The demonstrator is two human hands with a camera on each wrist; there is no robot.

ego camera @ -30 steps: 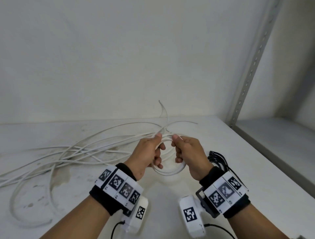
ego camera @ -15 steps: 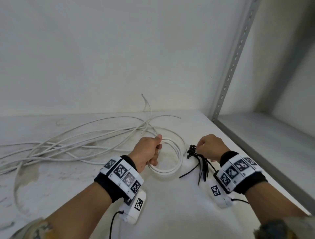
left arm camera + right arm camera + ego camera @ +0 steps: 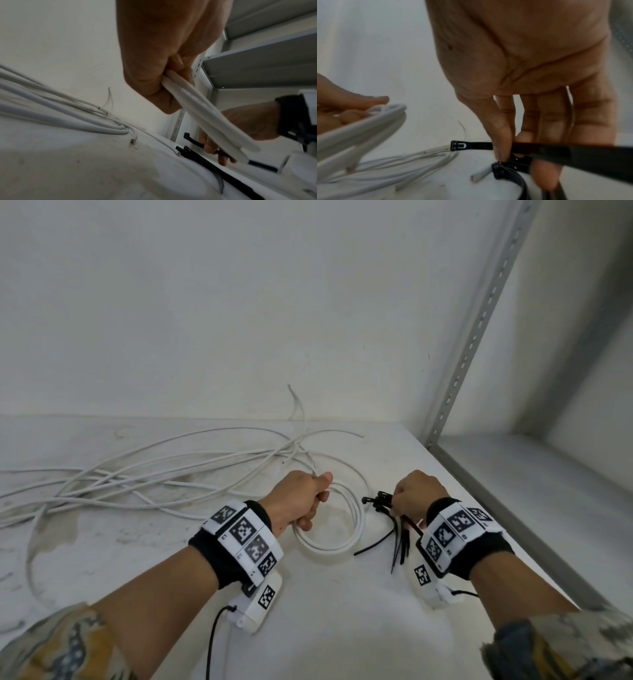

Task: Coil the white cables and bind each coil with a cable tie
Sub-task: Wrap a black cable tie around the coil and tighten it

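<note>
A small coil of white cable [image 3: 346, 529] stands on the white shelf top, and my left hand [image 3: 301, 501] grips its left side in a fist; the left wrist view shows the bundled loops [image 3: 197, 112] running out of that fist. To the right, my right hand [image 3: 414, 494] pinches one black cable tie [image 3: 488, 145] between thumb and fingers, lifting it off a heap of black cable ties [image 3: 397, 529]. The tie's head [image 3: 458, 145] points left toward the coil. More ties lie under the fingers [image 3: 510, 167].
Several loose white cables [image 3: 137, 484] sprawl across the left and back of the shelf top, some ends sticking up near the wall. A perforated grey metal upright [image 3: 479, 323] and a lower grey shelf [image 3: 548, 491] stand at the right.
My right hand let go of the coil, moved right to the black ties and picked one up. My left hand kept holding the coil, which sank toward the shelf top.
</note>
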